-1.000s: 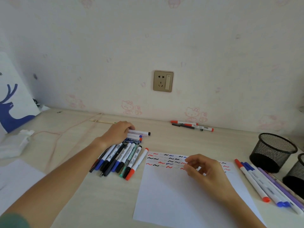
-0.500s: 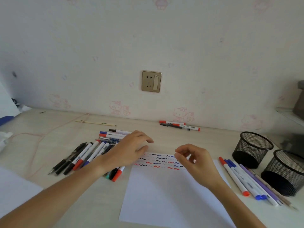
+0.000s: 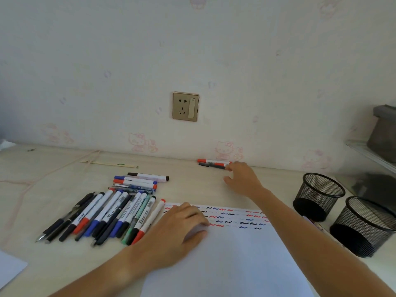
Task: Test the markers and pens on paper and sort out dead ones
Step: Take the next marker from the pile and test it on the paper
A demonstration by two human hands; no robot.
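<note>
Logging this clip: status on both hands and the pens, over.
Left hand flat on the test paper. Right hand open, fingertips at the far pens by the wall. Nothing blocking the reach.

On the pale wooden table (image 3: 192, 187), the left hand (image 3: 180, 230) lies flat on the white squiggle-marked paper sheet (image 3: 231, 254). Beyond the sheet, the right hand's (image 3: 242, 181) fingers (image 3: 230, 168) touch the small red and black marker group (image 3: 212, 163) by the wall.
</note>
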